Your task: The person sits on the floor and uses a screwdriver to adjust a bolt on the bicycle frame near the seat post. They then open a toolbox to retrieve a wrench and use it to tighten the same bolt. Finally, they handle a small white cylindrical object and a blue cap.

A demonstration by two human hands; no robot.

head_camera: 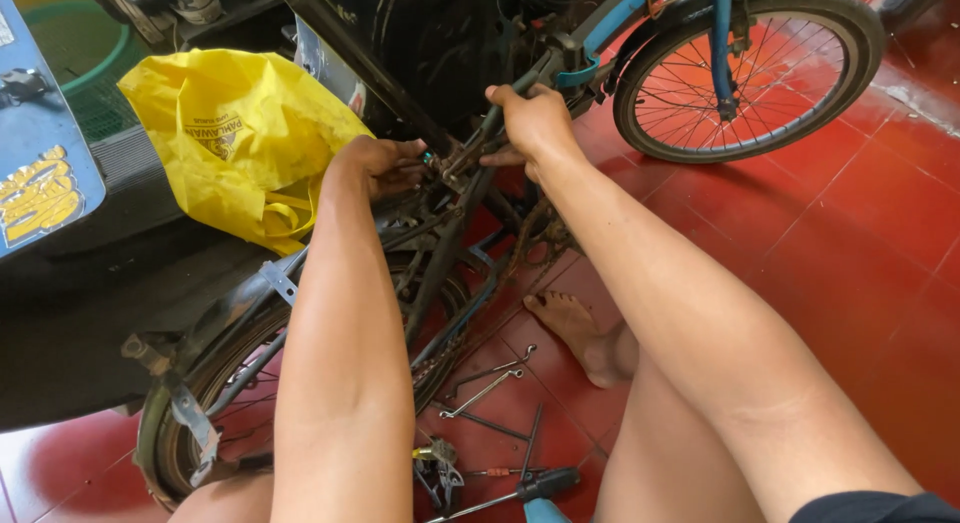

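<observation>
The right hand (535, 123) is wrapped tight around a dark tube of the bicycle frame (470, 183), fingers closed over it just below the seat. The left hand (380, 166) is closed too, pinching a small tool with a teal tip (427, 158) against the same joint of the frame; the two hands sit near each other, with the joint between them.

The bicycle lies tilted across the red tiled floor (860, 233). Its front wheel (745, 73), under a blue fork, stands at the upper right; the rear wheel (210, 413), with a worn mudguard, is at the lower left beneath the left forearm. The rusty chain (520, 248) hangs below the hands.

A crumpled yellow plastic bag (235, 133) with faded dark print rests on a dark surface just left of the left hand. Further left, at the edge, leans a blue panel with a yellow label (40, 188), and behind it a green basket (85, 63).

On the floor between the person's legs lie thin metal spanners (485, 383), a screwdriver (510, 488) and pliers (437, 473). A bare foot (575, 333) rests on the tiles beside them.
</observation>
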